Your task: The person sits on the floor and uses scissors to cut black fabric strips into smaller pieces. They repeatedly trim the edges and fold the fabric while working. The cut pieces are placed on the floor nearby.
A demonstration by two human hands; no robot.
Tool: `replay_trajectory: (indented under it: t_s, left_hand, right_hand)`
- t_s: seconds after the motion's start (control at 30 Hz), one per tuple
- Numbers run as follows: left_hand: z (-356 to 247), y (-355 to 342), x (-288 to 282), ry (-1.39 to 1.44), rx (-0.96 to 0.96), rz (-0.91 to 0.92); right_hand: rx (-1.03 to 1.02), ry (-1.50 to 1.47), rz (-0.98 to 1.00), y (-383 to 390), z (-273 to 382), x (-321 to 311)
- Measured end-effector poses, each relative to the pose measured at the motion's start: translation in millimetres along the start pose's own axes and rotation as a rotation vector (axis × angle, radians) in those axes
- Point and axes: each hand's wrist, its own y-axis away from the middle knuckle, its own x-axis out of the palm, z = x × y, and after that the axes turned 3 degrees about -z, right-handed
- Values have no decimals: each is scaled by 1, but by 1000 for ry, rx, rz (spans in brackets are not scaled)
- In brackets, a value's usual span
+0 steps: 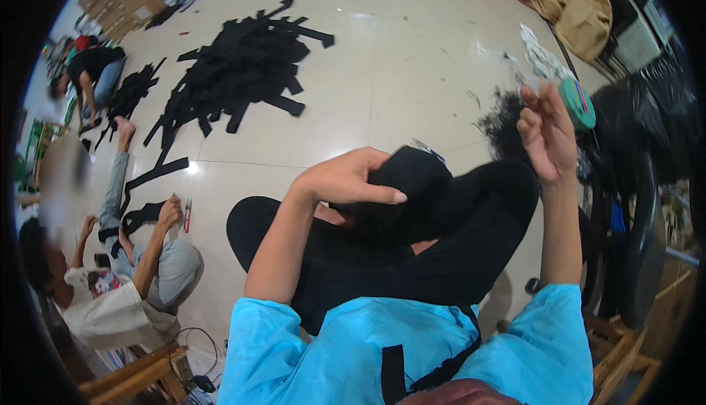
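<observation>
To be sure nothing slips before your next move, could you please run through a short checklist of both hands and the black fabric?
1. Left hand grips the black fabric piece: ok.
2. Right hand is raised clear of the fabric: ok.
3. Green round object held at the right fingertips: ok.
4. Thread between right hand and fabric: cannot tell.
5. Fabric rests on the lap: ok.

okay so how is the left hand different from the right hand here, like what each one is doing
The left hand lies low, palm down, fingers curled over a piece of black fabric on the lap. The right hand is raised upright, off the fabric, beside a green round spool; whether it grips the spool is unclear. Both are bare and come from light blue sleeves.
</observation>
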Motion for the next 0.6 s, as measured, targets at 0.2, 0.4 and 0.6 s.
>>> replay_trajectory:
  t_s: [0.2, 0.4, 0.6]
  left_hand:
    - [-15, 6, -5, 111, -9, -84]
    - [-16, 8, -5, 60, -226, 8]
    - [-13, -10, 29, -7, -10, -180]
  right_hand:
    - [-155, 1551, 181, 15, -29, 85]
    - [218, 1520, 321, 19, -41, 92]
    - [221, 1197, 211, 17, -53, 109]
